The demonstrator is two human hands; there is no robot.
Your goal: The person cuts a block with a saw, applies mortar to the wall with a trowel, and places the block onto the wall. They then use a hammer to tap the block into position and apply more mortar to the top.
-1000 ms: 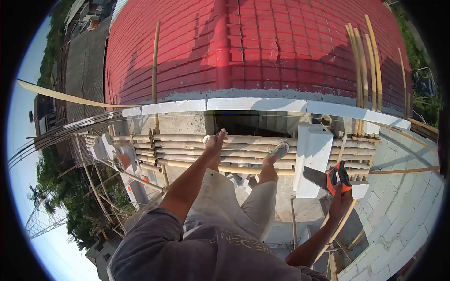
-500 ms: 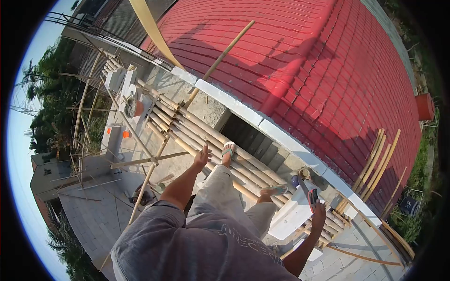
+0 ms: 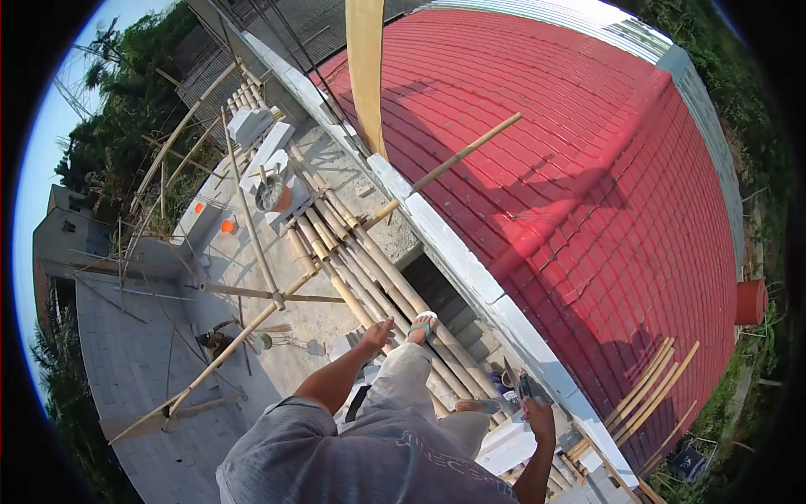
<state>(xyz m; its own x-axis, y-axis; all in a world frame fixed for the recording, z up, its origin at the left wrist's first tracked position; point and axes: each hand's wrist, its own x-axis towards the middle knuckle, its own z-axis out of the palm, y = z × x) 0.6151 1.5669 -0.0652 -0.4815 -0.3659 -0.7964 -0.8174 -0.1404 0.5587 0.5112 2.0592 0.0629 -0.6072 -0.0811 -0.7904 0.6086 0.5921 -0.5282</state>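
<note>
My left hand [image 3: 379, 334] is held out over the bamboo poles [image 3: 374, 277], fingers apart and nothing in them. My right hand [image 3: 539, 417] is closed round a hand tool [image 3: 526, 391] with a long greyish blade; its exact kind is hard to make out. Below that hand lies a white block [image 3: 505, 445], partly hidden by my body. A small round container [image 3: 509, 380] stands near the tool. My sandalled feet [image 3: 422, 328] rest on the poles, which lie side by side as a walkway.
A dark stairwell opening [image 3: 441, 290] lies between the poles and the white block wall [image 3: 470, 269]. Beyond is a red tiled roof [image 3: 537, 168]. A mortar bucket [image 3: 275, 196] stands ahead beside white blocks [image 3: 269, 155]. A person [image 3: 220, 338] is lower left, beyond bamboo scaffolding [image 3: 227, 349].
My view has turned, so the walkway ahead and the bucket sit further right and lower. My right hand, still holding the tool, appears lower and further left; my left hand stays over the poles.
</note>
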